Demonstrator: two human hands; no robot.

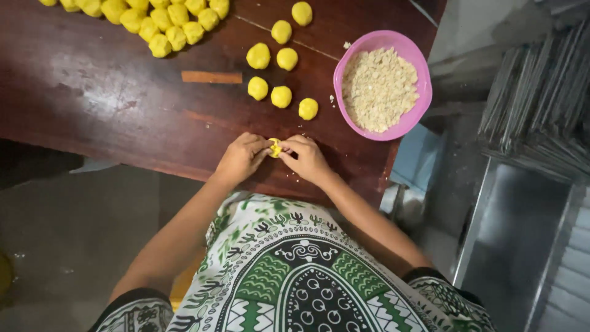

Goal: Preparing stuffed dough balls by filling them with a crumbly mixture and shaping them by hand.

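Both hands working at near edge of the dark brown wooden table point(123, 110). My left hand point(241, 157) and my right hand point(305, 158) are meeting fingertip to fingertip, both pinching closed on one small yellow dough piece point(275, 147), held just above the tabletop. Fingers curled tight, narrow grip, thumbs on top.

Further out on the table: seven loose round yellow dough balls point(281, 96) are sitting in a scatter, w/ a bigger packed cluster of yellow dough balls point(163, 21) at the far-left edge. To my right, a pink plastic bowl point(369, 43) is holding pale crumbly filling point(379, 89). Few crumbs lying beside the bowl.
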